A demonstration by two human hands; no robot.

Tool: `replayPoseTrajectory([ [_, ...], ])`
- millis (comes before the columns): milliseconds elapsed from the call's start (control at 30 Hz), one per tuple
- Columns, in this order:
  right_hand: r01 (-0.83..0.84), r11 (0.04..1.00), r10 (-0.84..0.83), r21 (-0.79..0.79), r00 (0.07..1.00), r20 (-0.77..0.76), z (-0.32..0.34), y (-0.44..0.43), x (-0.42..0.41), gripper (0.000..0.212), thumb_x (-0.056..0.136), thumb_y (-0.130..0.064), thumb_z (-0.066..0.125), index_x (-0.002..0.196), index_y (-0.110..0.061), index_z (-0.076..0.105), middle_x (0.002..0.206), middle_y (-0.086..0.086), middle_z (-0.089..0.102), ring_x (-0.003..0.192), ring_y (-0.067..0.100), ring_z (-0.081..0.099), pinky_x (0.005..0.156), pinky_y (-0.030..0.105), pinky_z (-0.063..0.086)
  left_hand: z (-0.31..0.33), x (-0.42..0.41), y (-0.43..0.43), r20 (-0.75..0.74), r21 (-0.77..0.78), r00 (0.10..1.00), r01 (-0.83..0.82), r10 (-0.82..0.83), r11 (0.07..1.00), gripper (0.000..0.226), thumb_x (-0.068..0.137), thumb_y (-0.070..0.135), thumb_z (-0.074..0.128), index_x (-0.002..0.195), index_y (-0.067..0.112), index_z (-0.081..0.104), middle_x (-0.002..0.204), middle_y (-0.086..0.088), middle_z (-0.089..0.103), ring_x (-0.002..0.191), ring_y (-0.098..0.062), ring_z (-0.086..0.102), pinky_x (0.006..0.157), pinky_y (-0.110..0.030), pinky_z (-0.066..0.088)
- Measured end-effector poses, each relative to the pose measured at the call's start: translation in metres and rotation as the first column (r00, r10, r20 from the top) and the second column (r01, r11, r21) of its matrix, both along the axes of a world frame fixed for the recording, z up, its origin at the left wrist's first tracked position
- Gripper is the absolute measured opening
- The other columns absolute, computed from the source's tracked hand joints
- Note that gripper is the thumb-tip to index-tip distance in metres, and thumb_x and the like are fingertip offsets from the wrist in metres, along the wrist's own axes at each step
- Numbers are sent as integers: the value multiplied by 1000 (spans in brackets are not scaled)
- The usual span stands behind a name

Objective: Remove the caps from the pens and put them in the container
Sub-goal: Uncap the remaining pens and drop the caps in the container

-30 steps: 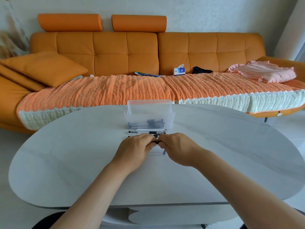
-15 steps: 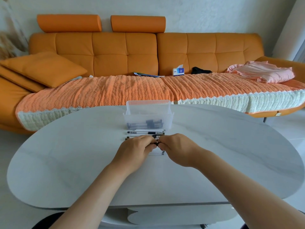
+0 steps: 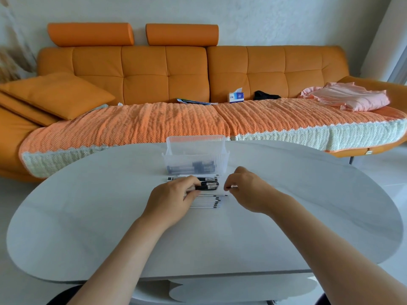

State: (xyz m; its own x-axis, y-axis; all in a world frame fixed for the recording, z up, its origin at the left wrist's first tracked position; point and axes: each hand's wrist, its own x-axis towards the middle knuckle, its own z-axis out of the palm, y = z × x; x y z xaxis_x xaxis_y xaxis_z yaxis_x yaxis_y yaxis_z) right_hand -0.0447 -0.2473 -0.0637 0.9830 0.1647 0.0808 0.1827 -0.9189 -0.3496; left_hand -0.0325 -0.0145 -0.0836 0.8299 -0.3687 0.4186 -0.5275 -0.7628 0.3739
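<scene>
Orange sofa (image 3: 187,71) stands behind a pale oval table (image 3: 88,227), white wall (image 3: 264,18) beyond.

One worktop (image 3: 308,205) fills the middle of the frame, and on it stands one clear container (image 3: 176,148). Inside it lie several dark caps (image 3: 198,167); their number cannot be told through the wall. Two hands are in view. The left hand (image 3: 174,201) holds what looks like two dark pens (image 3: 209,186), and the right hand (image 3: 246,188) pinches one small pale piece (image 3: 234,186). Below them lies one row of thin white pens (image 3: 207,201), about six, some hidden under the left hand. In the upper part of the frame is one sofa (image 3: 264,69) with two headrests (image 3: 90,34), two cushions (image 3: 59,93) at the left, one blanket (image 3: 154,124), one tissue box (image 3: 236,97), one booklet (image 3: 193,101), one dark cloth (image 3: 265,95) and one pink cloth (image 3: 350,97).
</scene>
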Motion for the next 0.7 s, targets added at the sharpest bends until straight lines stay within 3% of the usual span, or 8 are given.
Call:
replayPoseTrajectory([
  [133,95,995,-94,-20,995,35,-5,-8,3,21,96,-28,59,116,-29,67,110,-5,57,98,18,59,82,29,48,0,0,-1,33,20,999,-5,4,1000,14,92,39,60,105,36,63,102,19,68,90,-9,63,69,-26,48],
  [300,156,986,-155,-51,988,27,-11,-8,5,16,92,-38,62,106,-33,68,105,-11,62,99,15,61,81,30,48,-2,2,-2,52,24,999,1,-2,1000,14,92,35,61,103,29,67,103,17,69,86,-9,61,69,-24,37],
  [467,160,985,-160,-72,987,4,-17,-6,9,21,94,-42,57,111,-34,67,109,-9,57,100,16,59,79,31,48,-4,3,-3,-3,31,1000,-4,4,1000,15,94,36,57,106,33,65,106,21,65,90,-4,58,71,-24,42],
  [600,134,987,-135,-86,991,-15,-15,-9,7,33,94,-46,56,124,-34,60,119,-10,56,106,16,58,88,33,48,-4,3,-3,-20,36,1000,8,-7,999,16,95,35,55,107,32,65,107,21,65,94,-4,59,75,-26,46],
  [700,78,994,-74,-79,996,55,-8,-5,2,34,96,-42,54,129,-33,57,120,-10,56,96,12,57,83,30,47,-3,3,-4,-19,32,1000,12,-12,999,15,94,34,56,106,34,65,106,21,65,94,-3,58,74,-26,47],
])
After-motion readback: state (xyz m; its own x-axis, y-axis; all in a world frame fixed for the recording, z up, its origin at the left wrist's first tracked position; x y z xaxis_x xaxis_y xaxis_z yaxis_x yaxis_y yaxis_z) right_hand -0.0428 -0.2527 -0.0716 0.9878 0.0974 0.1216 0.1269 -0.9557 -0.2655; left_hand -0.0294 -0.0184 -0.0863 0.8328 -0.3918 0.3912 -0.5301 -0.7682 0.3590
